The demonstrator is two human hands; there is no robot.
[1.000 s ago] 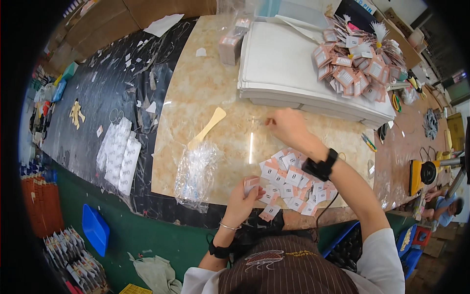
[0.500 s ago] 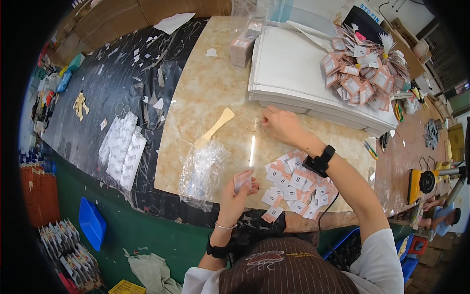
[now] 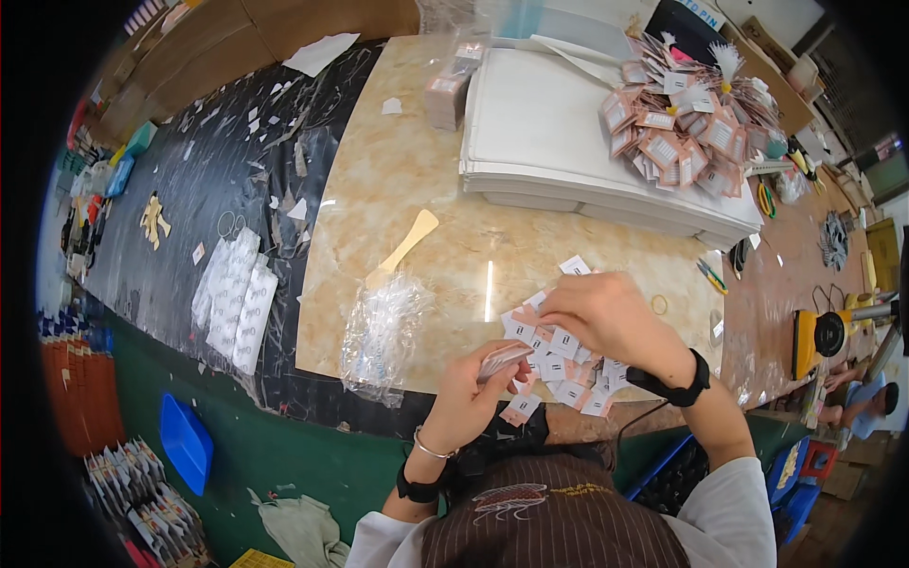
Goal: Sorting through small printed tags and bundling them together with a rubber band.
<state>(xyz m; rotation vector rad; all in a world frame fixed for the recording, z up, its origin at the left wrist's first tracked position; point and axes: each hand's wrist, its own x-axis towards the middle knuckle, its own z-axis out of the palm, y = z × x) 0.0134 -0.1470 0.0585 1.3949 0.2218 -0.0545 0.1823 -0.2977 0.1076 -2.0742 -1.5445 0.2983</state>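
A small stack of white and pink hang tags sits in my left hand, its fingers closed around the edges, close to the table's front edge. Loose tags of the same kind lie in a spread pile just right of it. Over the pile's far side is my right hand, fingers bent and pressed together at the tags; what the fingertips hold, if anything, is hidden. One tag lies beyond those fingers. A thin tan rubber band rests right of that hand.
A clear plastic bag and a cream spatula-shaped strip lie left. Behind my hands rises a thick stack of white sheets, topped by bundled strung tags. Snips and a yellow-black tool are at right.
My right hand has come back from beside the white stack to the loose tags. My left hand has moved slightly right with its tag stack, now tilted. The view has shifted a little.
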